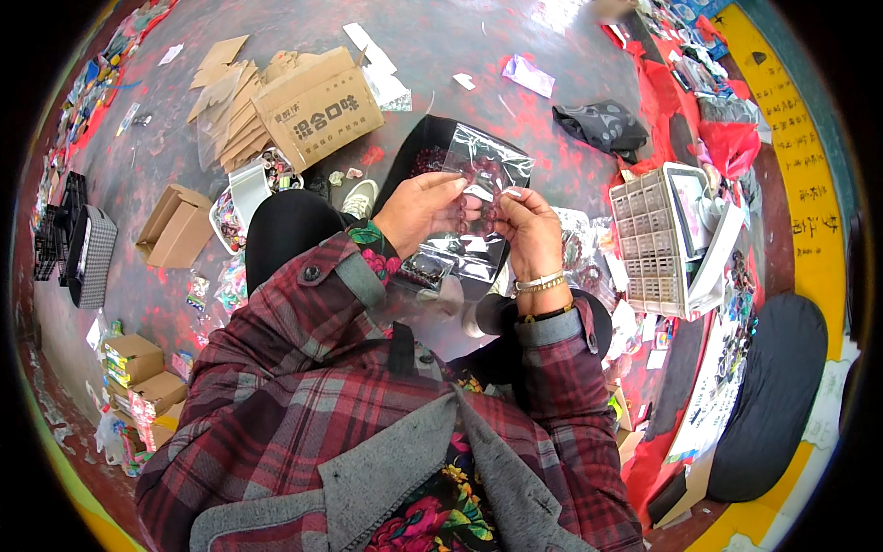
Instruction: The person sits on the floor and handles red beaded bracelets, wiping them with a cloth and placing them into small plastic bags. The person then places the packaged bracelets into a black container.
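Standing here, I see the left hand [423, 213] and right hand [533, 232] pinching a clear plastic bag [487, 145], dark-red beads [489, 213] between their fingertips, seemingly an arranging step whose next move calls for light, level pinches.

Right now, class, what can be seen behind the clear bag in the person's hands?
Through the clear bag show a black surface and dark red beads; whether those beads lie behind or inside it is unclear. Glare and the left hand hide other parts.

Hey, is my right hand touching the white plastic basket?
Apart. The head view shows a plain gap between your right hand and the white plastic basket.
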`<state>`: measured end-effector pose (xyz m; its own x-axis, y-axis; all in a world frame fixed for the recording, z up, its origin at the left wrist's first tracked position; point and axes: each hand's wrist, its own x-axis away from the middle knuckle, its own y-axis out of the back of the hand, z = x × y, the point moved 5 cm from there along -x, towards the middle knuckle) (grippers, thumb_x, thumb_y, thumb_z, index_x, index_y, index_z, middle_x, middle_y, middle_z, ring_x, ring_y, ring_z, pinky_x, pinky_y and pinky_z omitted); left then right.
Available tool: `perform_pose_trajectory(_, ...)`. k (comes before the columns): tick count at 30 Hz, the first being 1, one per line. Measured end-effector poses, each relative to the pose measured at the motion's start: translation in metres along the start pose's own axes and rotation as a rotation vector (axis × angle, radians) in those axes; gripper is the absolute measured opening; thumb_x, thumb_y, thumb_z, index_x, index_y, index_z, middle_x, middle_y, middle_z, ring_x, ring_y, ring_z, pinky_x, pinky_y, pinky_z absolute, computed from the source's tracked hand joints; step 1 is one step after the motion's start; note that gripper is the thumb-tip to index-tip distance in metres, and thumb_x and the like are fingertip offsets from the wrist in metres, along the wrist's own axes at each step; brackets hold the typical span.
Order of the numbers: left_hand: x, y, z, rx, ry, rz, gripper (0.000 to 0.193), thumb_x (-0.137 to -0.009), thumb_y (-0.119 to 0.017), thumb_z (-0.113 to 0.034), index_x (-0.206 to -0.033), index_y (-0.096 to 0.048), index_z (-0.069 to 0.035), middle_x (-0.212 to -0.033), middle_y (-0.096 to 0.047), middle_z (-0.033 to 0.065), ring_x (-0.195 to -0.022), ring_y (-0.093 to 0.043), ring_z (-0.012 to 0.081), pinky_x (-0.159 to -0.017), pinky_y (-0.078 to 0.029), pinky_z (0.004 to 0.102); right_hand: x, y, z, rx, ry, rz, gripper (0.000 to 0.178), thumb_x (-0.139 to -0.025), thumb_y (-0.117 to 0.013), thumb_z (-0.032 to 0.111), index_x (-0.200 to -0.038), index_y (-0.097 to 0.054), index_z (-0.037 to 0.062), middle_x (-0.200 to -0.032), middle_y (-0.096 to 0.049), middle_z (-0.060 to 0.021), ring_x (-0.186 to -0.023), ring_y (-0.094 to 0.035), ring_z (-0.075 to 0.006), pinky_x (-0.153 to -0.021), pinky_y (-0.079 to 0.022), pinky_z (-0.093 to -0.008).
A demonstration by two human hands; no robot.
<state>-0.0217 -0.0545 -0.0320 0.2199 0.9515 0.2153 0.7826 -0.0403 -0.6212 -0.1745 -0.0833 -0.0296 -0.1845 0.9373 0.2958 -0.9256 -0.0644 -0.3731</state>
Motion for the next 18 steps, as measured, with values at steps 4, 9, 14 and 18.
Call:
perform_pose_trajectory(4,-0.002,0.006,0.003,-0.067,0.01,0.007,0.024,-0.088,-0.054,-0.017,-0.103,-0.055,0.001,-0.092,-0.062,0.0112,-0.081,-0.062,0.0165,-0.072,-0.051,0.0294,-0.002,-0.001,-0.003,-0.047,-0.006,0.021,0.009,-0.08,-0.056,0.003,-0.089,-0.056,0.003,-0.08,-0.061,-0.0039,-0.067,-0.058,-0.0098,-0.056,-0.046,-0.0199)
perform_pose_trajectory(9,0.0,0.006,-0.003,0.006,-0.002,-0.055,0.021,-0.088,-0.054,-0.016,-0.103,-0.055,-0.001,-0.094,-0.062,0.0099,-0.082,-0.06,0.0134,-0.073,-0.05,0.0282,0.002,-0.008,-0.001,-0.116,-0.084,0.044,0.013,-0.082,-0.059,0.008,-0.094,-0.057,0.0032,-0.08,-0.061,-0.002,-0.067,-0.057,-0.0084,-0.055,-0.044,-0.0188)
perform_pose_trajectory(14,-0.001,0.005,-0.005,0.127,-0.026,0.0,0.026,-0.088,-0.054,-0.015,-0.11,-0.052,-0.001,-0.097,-0.062,0.0101,-0.083,-0.059,0.0142,-0.075,-0.049,0.0298,-0.006,-0.001,-0.011,-0.095,-0.083,0.123,0.009,-0.081,-0.062,0.012,-0.086,-0.061,0.0038,-0.077,-0.06,-0.0004,-0.063,-0.054,-0.0066,-0.055,-0.042,-0.0175)
perform_pose_trajectory(18,-0.001,0.007,-0.001,0.115,-0.023,0.012,0.025,-0.087,-0.053,-0.012,-0.109,-0.052,-0.001,-0.104,-0.059,0.0148,-0.095,-0.059,0.0212,-0.082,-0.048,0.0347,0.002,-0.006,-0.005,-0.066,-0.056,0.059,0.01,-0.081,-0.063,0.012,-0.085,-0.061,0.0031,-0.075,-0.06,-0.0003,-0.062,-0.053,-0.0063,-0.054,-0.042,-0.0176)
